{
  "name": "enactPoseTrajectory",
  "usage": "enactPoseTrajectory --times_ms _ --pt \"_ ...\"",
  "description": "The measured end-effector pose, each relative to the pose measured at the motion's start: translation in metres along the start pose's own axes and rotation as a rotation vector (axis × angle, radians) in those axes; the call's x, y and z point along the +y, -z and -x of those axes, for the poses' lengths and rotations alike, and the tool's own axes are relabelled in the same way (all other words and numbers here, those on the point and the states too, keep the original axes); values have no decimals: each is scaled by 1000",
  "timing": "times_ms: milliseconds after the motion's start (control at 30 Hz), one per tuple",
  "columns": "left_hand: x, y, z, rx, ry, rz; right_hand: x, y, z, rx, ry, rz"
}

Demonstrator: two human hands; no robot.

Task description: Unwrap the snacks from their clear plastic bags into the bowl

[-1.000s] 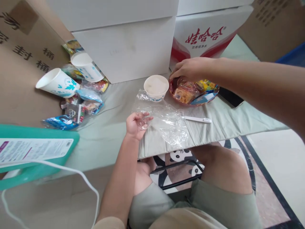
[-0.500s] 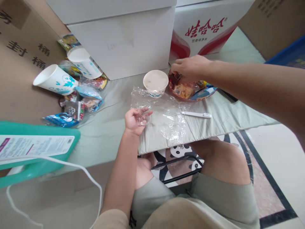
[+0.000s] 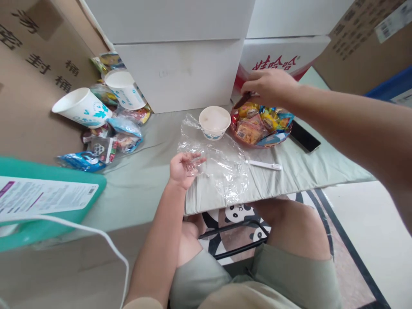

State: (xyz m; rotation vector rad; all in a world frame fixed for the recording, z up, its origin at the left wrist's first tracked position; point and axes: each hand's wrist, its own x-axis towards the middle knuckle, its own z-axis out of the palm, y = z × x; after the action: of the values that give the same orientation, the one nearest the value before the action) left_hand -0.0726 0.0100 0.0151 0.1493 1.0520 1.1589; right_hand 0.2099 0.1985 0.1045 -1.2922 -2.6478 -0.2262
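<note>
My right hand (image 3: 270, 88) is raised over a reddish bowl (image 3: 257, 146) heaped with small packaged snacks (image 3: 249, 131). Pinched in its fingertips is a dark brown snack packet (image 3: 242, 101), seen edge-on. Lower on the cloth, my left hand (image 3: 183, 169) grips the left edge of a clear plastic bag (image 3: 222, 165) with curled fingers. The bag lies spread and crumpled on the table. A white paper cup with a blue leaf pattern (image 3: 215, 122) stands upright just behind the bag, left of the snack bowl.
A slim white utility knife (image 3: 264, 165) lies by the bag's right edge, and a black phone (image 3: 304, 136) right of the bowl. Two tipped paper cups (image 3: 82, 107) rest among snack packets at left. White boxes (image 3: 183, 77) stand behind; a green jug (image 3: 48, 197) is front left.
My right hand has lifted up out of the snack bowl with the dark brown packet, uncovering more snacks. My left hand stays on the plastic bag. The view has shifted slightly.
</note>
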Motion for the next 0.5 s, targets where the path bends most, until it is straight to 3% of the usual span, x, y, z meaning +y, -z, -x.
enactPoseTrajectory --times_ms 67,133,233,367,500 --pt "0 -1 -2 7 7 -1 -7 2 -5 -137 93 -38" --pt "1 -1 -2 18 9 2 -10 4 -6 -131 120 -139" --pt "1 -2 -2 27 21 1 2 13 4 -46 27 -285" --pt "1 -4 -4 38 33 -13 34 30 20 -77 -143 -304" --pt "-2 -9 -7 38 37 -39 51 21 18 -23 -175 -398"
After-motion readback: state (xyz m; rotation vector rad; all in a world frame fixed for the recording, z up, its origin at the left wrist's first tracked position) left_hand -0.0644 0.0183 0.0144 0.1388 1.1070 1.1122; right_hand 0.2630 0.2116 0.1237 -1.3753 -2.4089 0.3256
